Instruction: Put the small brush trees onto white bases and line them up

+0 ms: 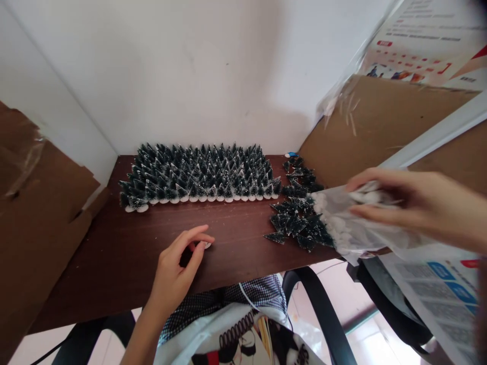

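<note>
Over the front of the table, my left hand pinches a small white disc between thumb and fingers; most of the disc is hidden. To the right, my right hand, slightly blurred, grips several white discs above a clear plastic bag. More white pieces show inside that bag. Beside it lies a loose heap of miniature snow-tipped trees. Behind my left hand, a dense block of miniature trees stands upright in rows, the front ones on round white bases.
The dark brown table meets a white wall at the back. Cardboard borders the left side, and a cardboard panel the right. A small blue object lies at the back right. Black chair arms sit below the front edge.
</note>
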Demonstrator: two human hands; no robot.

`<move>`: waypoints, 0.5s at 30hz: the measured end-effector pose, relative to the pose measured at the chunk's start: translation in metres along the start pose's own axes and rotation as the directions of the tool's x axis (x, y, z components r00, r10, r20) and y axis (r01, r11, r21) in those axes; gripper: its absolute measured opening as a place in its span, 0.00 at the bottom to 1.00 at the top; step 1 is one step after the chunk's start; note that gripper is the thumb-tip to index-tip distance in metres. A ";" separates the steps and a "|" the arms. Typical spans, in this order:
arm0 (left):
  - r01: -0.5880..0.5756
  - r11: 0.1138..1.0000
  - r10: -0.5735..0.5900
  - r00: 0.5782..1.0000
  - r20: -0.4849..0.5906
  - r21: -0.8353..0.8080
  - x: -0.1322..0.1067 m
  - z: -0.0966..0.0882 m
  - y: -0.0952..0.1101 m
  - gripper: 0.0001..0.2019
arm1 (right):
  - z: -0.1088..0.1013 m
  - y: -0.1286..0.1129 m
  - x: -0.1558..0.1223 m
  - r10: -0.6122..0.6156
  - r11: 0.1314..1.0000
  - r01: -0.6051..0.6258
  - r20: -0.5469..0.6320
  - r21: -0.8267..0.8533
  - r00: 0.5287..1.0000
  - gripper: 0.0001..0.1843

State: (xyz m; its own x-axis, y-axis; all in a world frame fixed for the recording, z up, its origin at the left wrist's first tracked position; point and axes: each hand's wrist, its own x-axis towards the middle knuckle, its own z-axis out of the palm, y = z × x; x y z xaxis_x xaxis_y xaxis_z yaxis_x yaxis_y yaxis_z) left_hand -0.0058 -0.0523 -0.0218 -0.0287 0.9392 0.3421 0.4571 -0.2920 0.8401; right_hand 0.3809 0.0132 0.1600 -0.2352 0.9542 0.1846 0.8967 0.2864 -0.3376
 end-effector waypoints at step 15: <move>0.219 0.947 -0.296 0.878 -0.375 -0.233 0.004 -0.001 -0.008 0.15 | 0.209 -0.166 0.098 -0.573 0.819 0.486 0.452 0.304 0.684 0.13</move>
State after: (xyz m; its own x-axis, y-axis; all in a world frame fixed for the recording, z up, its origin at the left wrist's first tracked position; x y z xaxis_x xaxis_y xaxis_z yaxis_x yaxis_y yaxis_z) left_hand -0.0100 -0.0461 -0.0263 -0.4940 0.8437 0.2101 0.2198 -0.1126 0.9690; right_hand 0.1302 0.0769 0.0410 -0.8441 0.5272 -0.0974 0.5065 0.7245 -0.4676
